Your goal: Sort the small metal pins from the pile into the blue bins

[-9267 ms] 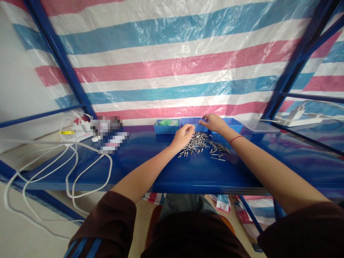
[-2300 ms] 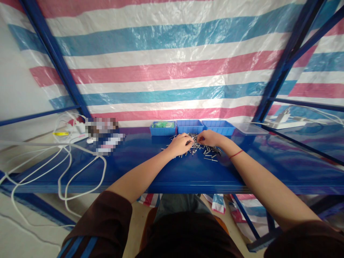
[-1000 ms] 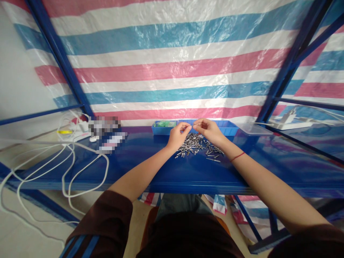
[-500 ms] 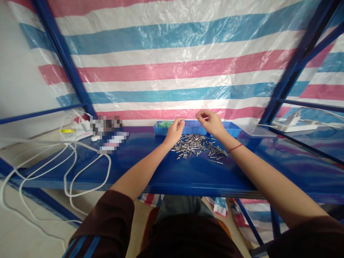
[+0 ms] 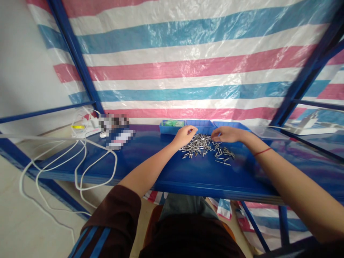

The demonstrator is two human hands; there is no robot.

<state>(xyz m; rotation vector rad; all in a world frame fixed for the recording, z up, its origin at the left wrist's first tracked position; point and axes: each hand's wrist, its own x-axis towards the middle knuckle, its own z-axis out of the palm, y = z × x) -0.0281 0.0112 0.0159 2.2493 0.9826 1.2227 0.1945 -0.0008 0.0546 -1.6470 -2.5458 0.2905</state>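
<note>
A heap of small silver metal pieces [image 5: 199,145], thin rods with a thicker part like pop rivets, lies on the blue tabletop [image 5: 174,175]. A looser group of the same pieces [image 5: 224,153] spreads to its right. My left hand [image 5: 186,134] is closed at the heap's back left edge, fingers curled against the thumb; whatever they hold is hidden. Low over the gap between heap and loose group, my right hand [image 5: 225,134] has bent fingers brought together near the thumb. Its fingertips are small and blurred, so anything in them cannot be made out.
Behind the hands stands a blue divided tray [image 5: 200,125], with green packets [image 5: 173,123] in its left compartment. A clear plastic lid [image 5: 271,132] lies to the right. White cables [image 5: 115,165] loop over the left side of the table. Blue frame posts [image 5: 77,61] flank a striped sheet.
My right hand has come down from above the tray to the metal pieces. The thin piece in its fingertips earlier is no longer visible. My left hand stays near the heap; the view has shifted slightly.
</note>
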